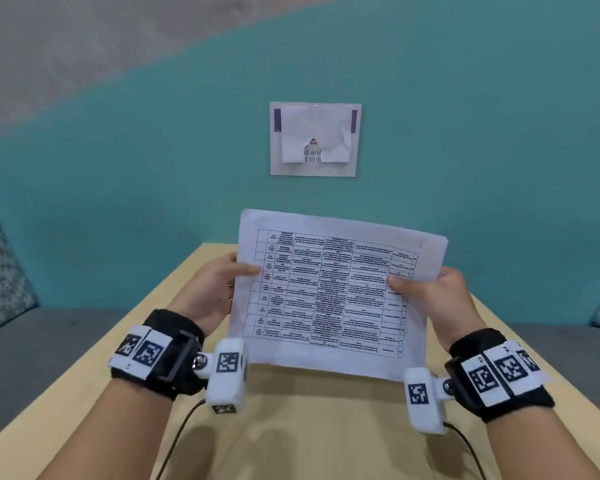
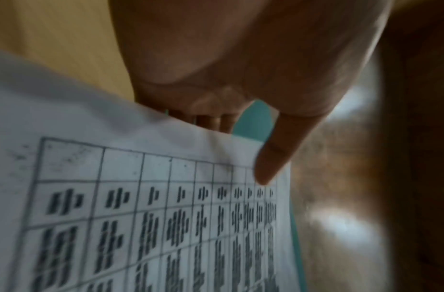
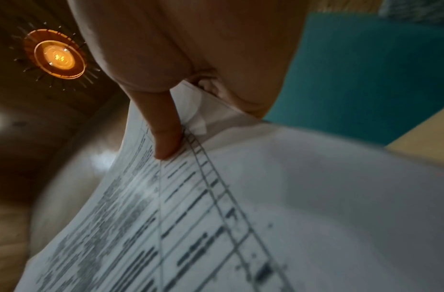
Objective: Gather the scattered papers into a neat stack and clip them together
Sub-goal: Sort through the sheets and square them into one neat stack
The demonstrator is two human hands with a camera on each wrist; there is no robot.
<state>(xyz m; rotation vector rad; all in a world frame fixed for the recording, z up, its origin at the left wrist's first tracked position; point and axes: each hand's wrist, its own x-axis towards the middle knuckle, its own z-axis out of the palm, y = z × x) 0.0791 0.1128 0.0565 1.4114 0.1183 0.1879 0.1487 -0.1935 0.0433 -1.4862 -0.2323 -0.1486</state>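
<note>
A stack of white papers [image 1: 333, 292] with a printed table on top is held up above the wooden table [image 1: 291, 427], tilted toward me. My left hand [image 1: 219, 289] grips its left edge, thumb on the printed face and fingers behind. My right hand [image 1: 426, 292] grips the right edge the same way. In the left wrist view the thumb presses on the papers [image 2: 141, 207] near the edge. In the right wrist view the thumb pinches the papers [image 3: 216, 217], and the sheet edges show slightly fanned beside it. No clip is visible.
A teal wall [image 1: 465, 133] stands behind the table, with a white notice [image 1: 314, 140] fixed to it. Grey seating [image 1: 32, 358] flanks the table on both sides. A lit ceiling lamp [image 3: 57, 54] shows in the right wrist view.
</note>
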